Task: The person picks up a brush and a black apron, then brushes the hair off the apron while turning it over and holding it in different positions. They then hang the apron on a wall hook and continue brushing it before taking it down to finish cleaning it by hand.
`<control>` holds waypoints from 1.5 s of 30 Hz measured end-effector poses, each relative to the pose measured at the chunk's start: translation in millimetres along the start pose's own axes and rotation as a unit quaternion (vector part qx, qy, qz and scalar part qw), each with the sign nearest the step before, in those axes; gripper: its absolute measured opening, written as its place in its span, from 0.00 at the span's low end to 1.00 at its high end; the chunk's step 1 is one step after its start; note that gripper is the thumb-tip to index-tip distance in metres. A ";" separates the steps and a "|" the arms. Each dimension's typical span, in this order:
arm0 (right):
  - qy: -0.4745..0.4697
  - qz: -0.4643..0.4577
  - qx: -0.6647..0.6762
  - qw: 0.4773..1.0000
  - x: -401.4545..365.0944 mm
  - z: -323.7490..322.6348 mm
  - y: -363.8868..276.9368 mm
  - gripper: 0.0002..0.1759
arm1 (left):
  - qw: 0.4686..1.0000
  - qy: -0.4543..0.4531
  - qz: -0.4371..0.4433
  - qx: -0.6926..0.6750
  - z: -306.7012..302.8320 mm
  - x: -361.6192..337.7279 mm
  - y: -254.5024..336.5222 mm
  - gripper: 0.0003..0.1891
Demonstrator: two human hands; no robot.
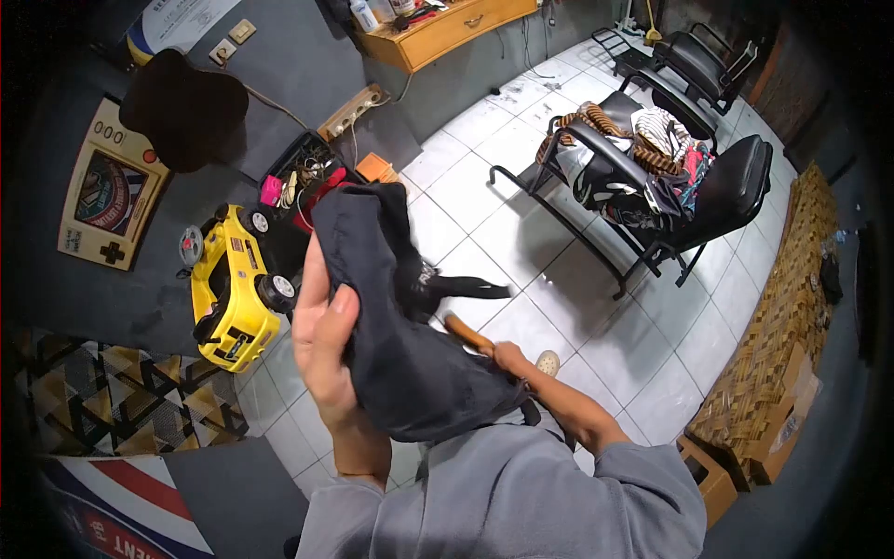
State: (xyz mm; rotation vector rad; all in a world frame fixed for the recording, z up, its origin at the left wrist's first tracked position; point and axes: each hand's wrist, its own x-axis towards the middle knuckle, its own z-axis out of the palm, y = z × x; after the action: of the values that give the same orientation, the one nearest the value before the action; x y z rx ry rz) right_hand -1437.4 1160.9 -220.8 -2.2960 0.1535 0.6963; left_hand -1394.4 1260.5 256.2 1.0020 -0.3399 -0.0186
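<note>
A black cloth item (400, 345), perhaps a garment or fabric bag, hangs in front of my body. My left hand (328, 326) grips its left edge, with the thumb on the near side. From its far side a black strap-like piece (470, 287) sticks out, next to small white lettering that I cannot read. My right hand (510, 359) is closed around a brown wooden handle (466, 332), close to the cloth's right edge. Whatever the handle belongs to is hidden.
A black chair (745, 177) bears a heap of clothes (652, 154) at the right. On the left stands a yellow toy car (237, 289) beside an open case of cables (307, 172). A woven bamboo panel (764, 326) lines the right side; a wooden drawer shelf (452, 35) hangs on the wall.
</note>
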 end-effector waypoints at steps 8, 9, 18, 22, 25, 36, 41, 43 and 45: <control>0.055 -0.175 0.232 0.955 -46.0 -53.6 -57.4 0.22 | 0.986 0.033 0.035 0.161 -17.2 14.3 -2.7 0.30; 0.103 -0.246 0.228 0.936 -48.6 -62.5 -72.7 0.18 | 0.992 0.016 0.016 0.127 -18.4 14.9 -5.6 0.29; 0.242 -0.384 0.325 0.830 -44.0 -107.2 -152.8 0.15 | 0.993 -0.046 -0.079 0.075 -19.2 -1.5 -7.8 0.30; 0.246 -0.164 0.208 0.932 -7.2 -70.9 -88.5 0.16 | 0.996 -0.043 -0.033 0.075 -20.6 -5.2 -1.8 0.30; 0.183 -0.058 0.005 0.981 5.9 -43.5 -10.8 0.25 | 0.997 -0.027 -0.036 0.061 -21.2 -4.7 -2.1 0.31; 0.186 -0.281 0.179 0.924 -50.3 -67.9 -43.6 0.18 | 0.994 0.006 -0.078 0.076 -43.3 13.5 -32.5 0.28; 0.237 -0.381 0.219 0.867 -81.7 -119.7 -109.8 0.14 | 0.989 -0.057 -0.114 0.069 -33.2 9.0 -29.2 0.29; 0.272 -0.415 0.251 0.831 -85.0 -140.5 -135.8 0.13 | 0.985 -0.079 -0.139 0.067 -31.5 1.4 -33.3 0.30; 0.287 -0.422 0.244 0.825 -74.1 -148.8 -139.7 0.14 | 0.982 -0.092 -0.144 0.078 -28.7 -4.0 -36.6 0.30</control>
State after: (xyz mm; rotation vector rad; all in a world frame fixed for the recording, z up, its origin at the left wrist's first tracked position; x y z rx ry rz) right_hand -1392.9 1156.4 -8.4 -1.7294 -0.3644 -0.4597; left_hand -1384.8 1264.9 210.8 1.2015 -0.3669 -0.3538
